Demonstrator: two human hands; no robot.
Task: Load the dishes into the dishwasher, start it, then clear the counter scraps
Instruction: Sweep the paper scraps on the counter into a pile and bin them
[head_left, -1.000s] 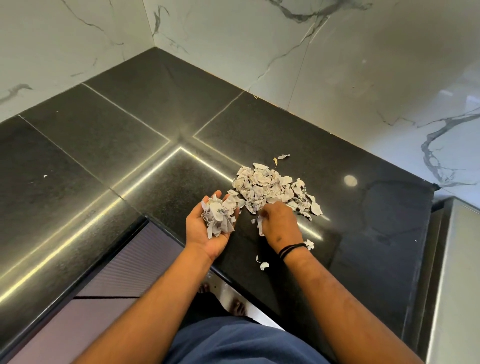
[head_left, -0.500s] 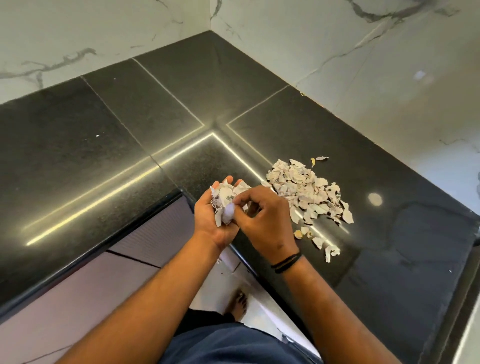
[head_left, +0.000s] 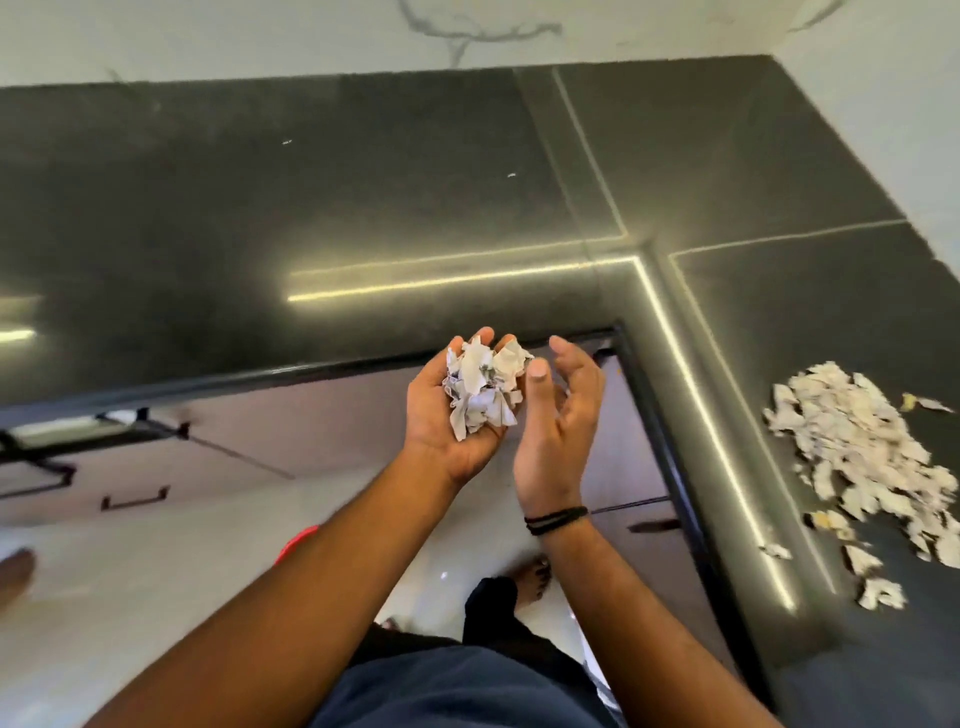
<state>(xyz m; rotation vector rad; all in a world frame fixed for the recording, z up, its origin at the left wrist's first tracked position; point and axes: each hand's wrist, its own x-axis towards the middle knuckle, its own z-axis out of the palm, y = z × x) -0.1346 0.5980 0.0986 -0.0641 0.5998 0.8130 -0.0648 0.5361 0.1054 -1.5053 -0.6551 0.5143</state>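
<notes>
Now your left hand (head_left: 449, 415) is cupped palm up, with its fingers curled round a bunch of paper scraps (head_left: 483, 392). Your right hand (head_left: 558, 415) is just beside it, loose and holding nothing. More scraps (head_left: 862, 457) lie on the desk (head_left: 311, 208), far to the right of both hands.

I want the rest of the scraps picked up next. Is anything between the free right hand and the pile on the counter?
Nothing visible: only bare black counter separates the right hand from the scrap pile.
</notes>
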